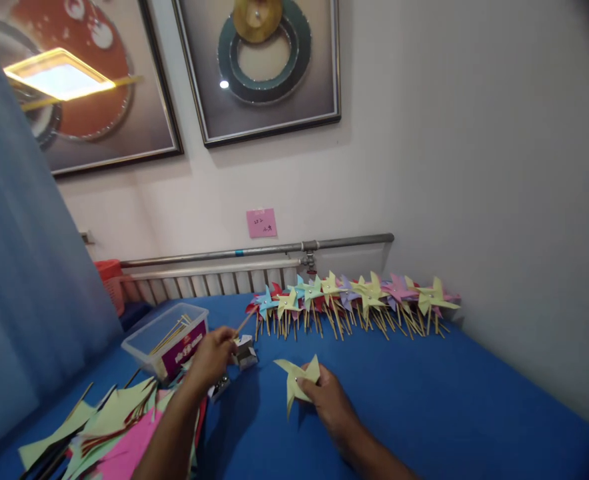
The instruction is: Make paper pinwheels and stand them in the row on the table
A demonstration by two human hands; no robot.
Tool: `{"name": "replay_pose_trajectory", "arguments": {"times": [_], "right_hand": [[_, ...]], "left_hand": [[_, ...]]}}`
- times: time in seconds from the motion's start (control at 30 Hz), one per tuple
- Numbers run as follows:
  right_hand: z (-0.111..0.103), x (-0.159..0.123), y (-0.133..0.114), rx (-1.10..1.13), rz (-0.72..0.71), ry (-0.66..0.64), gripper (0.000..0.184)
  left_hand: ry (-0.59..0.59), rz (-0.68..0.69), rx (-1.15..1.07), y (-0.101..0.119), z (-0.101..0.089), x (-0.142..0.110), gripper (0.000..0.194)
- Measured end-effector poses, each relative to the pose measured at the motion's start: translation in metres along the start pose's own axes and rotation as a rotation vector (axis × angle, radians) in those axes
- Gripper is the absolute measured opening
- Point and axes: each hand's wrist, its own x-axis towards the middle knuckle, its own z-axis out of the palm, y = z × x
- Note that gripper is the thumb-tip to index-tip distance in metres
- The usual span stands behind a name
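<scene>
Coloured paper (127,450) lies at far left, beside a clear box (187,350) of sticks (169,337). The left hand (214,353) grips a thin stick (246,321) — near a small carton (247,353). Further right, the right hand (328,400) pinches a yellow pinwheel (293,383) over the blue surface (434,400) — more pinwheels (347,295) line up behind, toward the wall (474,167).

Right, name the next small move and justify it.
Probably bring the wooden stick in the left hand to the pale yellow paper pinwheel in the right hand: a pin head shows at its centre but no stick, unlike the stick-mounted pinwheels by the wall.
</scene>
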Motion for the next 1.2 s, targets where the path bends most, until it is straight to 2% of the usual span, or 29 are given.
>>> {"name": "replay_pose_trajectory", "arguments": {"times": [0.07,0.13,0.2,0.3,0.43,0.53,0.87,1.2], "right_hand": [[0.000,-0.001,-0.001,0.075,0.078,0.027,0.028],[0.000,-0.004,-0.004,0.153,0.146,0.046,0.031],[0.000,-0.005,-0.008,0.202,0.178,0.070,0.033],[-0.004,-0.005,-0.014,0.245,0.179,0.123,0.035],[-0.014,0.001,-0.018,0.291,0.167,0.178,0.041],[-0.018,0.005,-0.015,0.305,0.163,0.177,0.043],[-0.020,0.012,0.002,0.268,0.138,0.183,0.042],[-0.021,0.011,0.004,0.262,0.124,0.170,0.041]], "left_hand": [[0.004,-0.012,-0.133,-0.013,0.039,-0.011,0.014],[0.037,-0.004,-0.069,-0.024,0.067,-0.020,0.017],[0.024,0.046,0.061,-0.029,0.083,-0.030,0.023],[-0.068,0.063,0.211,-0.028,0.096,-0.042,0.026],[-0.172,0.031,0.252,-0.017,0.104,-0.054,0.028],[-0.205,0.025,0.235,-0.012,0.107,-0.058,0.028],[-0.229,0.039,0.234,-0.012,0.106,-0.059,0.028],[-0.199,0.038,0.267,-0.008,0.107,-0.063,0.029]]}}
